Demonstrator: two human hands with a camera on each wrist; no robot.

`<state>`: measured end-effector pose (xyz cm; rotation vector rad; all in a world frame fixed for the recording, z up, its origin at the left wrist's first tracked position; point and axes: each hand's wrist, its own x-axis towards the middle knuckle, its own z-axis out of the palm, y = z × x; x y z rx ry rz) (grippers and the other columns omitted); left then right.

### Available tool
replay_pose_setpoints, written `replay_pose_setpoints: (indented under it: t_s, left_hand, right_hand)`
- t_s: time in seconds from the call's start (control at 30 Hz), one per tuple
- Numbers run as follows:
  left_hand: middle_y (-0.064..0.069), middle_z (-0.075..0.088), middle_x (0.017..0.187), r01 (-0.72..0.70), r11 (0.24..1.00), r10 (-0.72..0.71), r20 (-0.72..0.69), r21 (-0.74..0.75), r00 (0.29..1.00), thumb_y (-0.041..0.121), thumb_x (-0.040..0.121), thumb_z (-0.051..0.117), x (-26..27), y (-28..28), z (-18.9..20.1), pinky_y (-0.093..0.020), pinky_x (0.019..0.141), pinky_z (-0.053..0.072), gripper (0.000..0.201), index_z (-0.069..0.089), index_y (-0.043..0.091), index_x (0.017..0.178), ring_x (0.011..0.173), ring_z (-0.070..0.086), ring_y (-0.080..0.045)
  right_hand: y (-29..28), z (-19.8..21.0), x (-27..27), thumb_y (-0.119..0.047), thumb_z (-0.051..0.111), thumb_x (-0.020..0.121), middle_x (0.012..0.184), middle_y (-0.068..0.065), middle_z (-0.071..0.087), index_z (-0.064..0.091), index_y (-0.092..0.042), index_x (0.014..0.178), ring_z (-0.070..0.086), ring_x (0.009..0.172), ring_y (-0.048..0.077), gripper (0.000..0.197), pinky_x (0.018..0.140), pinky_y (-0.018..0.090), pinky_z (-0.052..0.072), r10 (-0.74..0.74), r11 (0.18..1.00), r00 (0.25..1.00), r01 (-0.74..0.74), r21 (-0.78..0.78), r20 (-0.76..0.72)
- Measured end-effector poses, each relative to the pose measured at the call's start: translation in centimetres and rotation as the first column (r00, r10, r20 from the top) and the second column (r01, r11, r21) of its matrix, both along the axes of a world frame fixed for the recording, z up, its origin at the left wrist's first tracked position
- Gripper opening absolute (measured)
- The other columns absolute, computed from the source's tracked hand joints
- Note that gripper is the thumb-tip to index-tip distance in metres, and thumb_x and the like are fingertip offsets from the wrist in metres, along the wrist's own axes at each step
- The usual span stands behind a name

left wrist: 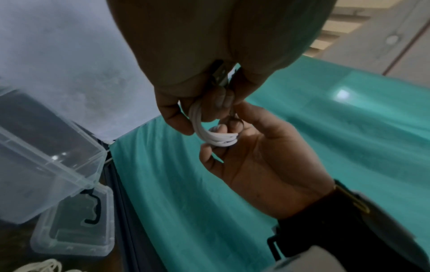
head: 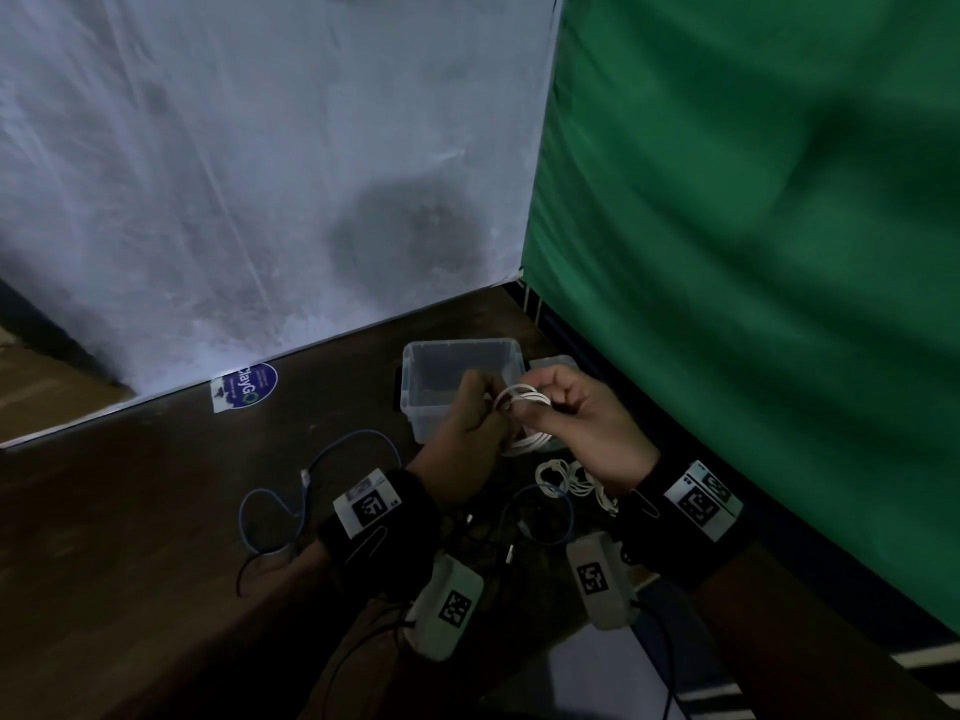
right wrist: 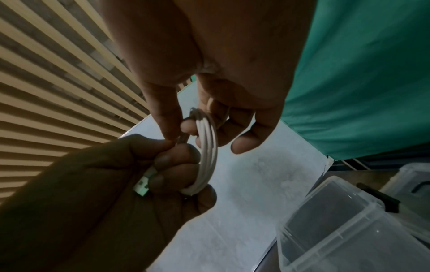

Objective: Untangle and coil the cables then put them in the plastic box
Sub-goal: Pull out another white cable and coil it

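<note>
Both hands are raised just in front of the clear plastic box (head: 415, 356), which stands open on the brown table. Between them is a white cable (head: 522, 397) wound into a small coil. My left hand (head: 467, 423) grips one side of the coil (right wrist: 208, 147), fingers curled round the strands, and the cable's USB plug (right wrist: 142, 187) sticks out of that fist. My right hand (head: 571, 413) pinches the other side of the coil (left wrist: 218, 138) between thumb and fingers. A short stretch of white cable hangs below the hands.
A blue cable (head: 322, 470) lies looped on the table at the left. A tangled white cable (head: 566, 478) and black cables (head: 493, 537) lie near my wrists. The box lid (left wrist: 76, 230) rests beside the box. A green cloth (head: 753, 252) hangs on the right, a white wall (head: 260, 200) behind.
</note>
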<state>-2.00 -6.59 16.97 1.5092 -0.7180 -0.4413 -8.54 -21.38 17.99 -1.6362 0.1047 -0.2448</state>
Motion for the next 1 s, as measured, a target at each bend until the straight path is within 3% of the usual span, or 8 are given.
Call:
replay_pose_setpoints:
  t_s: [0.13,0.33,0.43,0.57,0.67,0.73,0.83,1.0]
  left_hand:
    - [-0.001,0.047,0.073,-0.026,0.998,0.026,-0.004,-0.059,1.0,0.014,0.092,0.042,-0.6,-0.2,0.1,-0.022,0.057,0.039,0.002,0.041,0.013,0.092,0.061,0.043,-0.009]
    - [-0.016,0.05,0.083,-0.134,0.987,0.098,-0.312,-0.093,0.945,0.012,0.103,0.035,-0.8,-0.4,0.2,-0.028,0.066,0.044,0.019,0.048,-0.003,0.103,0.074,0.05,-0.019]
    - [-0.011,0.056,0.076,-0.083,0.981,-0.015,-0.491,-0.177,0.871,0.012,0.1,0.042,-1.0,-0.6,0.5,-0.029,0.064,0.044,0.01,0.051,0.007,0.098,0.065,0.053,-0.016]
    - [0.0,0.051,0.065,-0.062,0.98,-0.043,-0.506,-0.188,0.861,0.013,0.1,0.042,-1.2,-0.7,0.6,-0.025,0.061,0.039,0.01,0.05,0.008,0.1,0.058,0.044,-0.011]
    - [0.001,0.049,0.062,-0.05,0.987,-0.028,-0.47,-0.152,0.882,0.008,0.1,0.04,-1.0,-0.8,0.5,-0.02,0.054,0.037,0.01,0.048,0.009,0.095,0.055,0.04,-0.009]
    - [0.001,0.051,0.063,-0.04,0.993,-0.014,-0.432,-0.115,0.902,0.007,0.1,0.041,-0.8,-0.7,0.4,-0.021,0.054,0.036,0.011,0.047,0.012,0.092,0.056,0.04,-0.011]
    - [0.0,0.05,0.064,-0.01,0.995,-0.033,-0.424,-0.099,0.905,0.016,0.102,0.04,-1.0,-0.7,0.7,-0.021,0.054,0.038,0.015,0.052,0.011,0.098,0.057,0.042,-0.011]
    - [-0.004,0.042,0.067,0.018,0.995,-0.06,-0.437,-0.1,0.898,0.015,0.104,0.031,-1.5,-1.4,0.5,-0.016,0.054,0.043,0.024,0.053,0.004,0.103,0.058,0.043,-0.01]
  right_hand:
    - [0.0,-0.3,0.3,-0.007,0.069,0.088,0.083,0.001,0.072,0.064,-0.004,0.1,0.068,0.082,0.016,0.013,0.079,0.033,0.052,-0.05,0.999,0.999,0.05,0.009,0.008]
    - [0.8,-0.7,0.4,-0.013,0.071,0.088,0.078,0.017,0.073,0.063,-0.002,0.095,0.068,0.07,0.031,0.015,0.071,0.047,0.055,-0.156,0.988,0.987,0.157,-0.008,0.046]
    - [0.8,-0.9,0.5,-0.014,0.073,0.087,0.069,0.026,0.066,0.058,-0.004,0.083,0.061,0.059,0.029,0.018,0.061,0.039,0.051,-0.213,0.977,0.974,0.213,0.001,0.072]
    - [0.4,-0.5,0.4,-0.021,0.075,0.086,0.063,0.024,0.049,0.049,-0.005,0.071,0.051,0.055,0.029,0.034,0.056,0.038,0.043,-0.216,0.966,0.967,0.231,-0.113,0.132]
    - [-0.2,0.1,0.4,-0.016,0.068,0.091,0.062,0.003,0.059,0.061,-0.001,0.077,0.056,0.063,0.009,0.021,0.063,0.025,0.045,-0.136,0.977,0.987,0.147,-0.156,0.083]
    - [-0.7,0.6,0.1,-0.014,0.065,0.093,0.073,-0.008,0.07,0.071,-0.008,0.084,0.064,0.073,0.006,0.013,0.073,0.024,0.049,-0.069,0.98,0.997,0.074,-0.186,0.033]
    - [-1.1,1.1,0.0,-0.012,0.065,0.092,0.088,0.003,0.076,0.076,-0.006,0.091,0.071,0.087,0.017,0.012,0.083,0.029,0.055,-0.093,0.98,0.994,0.101,-0.17,0.055]
    - [-0.6,1.4,0.4,-0.011,0.067,0.091,0.076,0.014,0.068,0.071,-0.004,0.081,0.061,0.071,0.01,0.014,0.072,0.024,0.051,-0.21,0.96,0.969,0.229,-0.159,0.127]
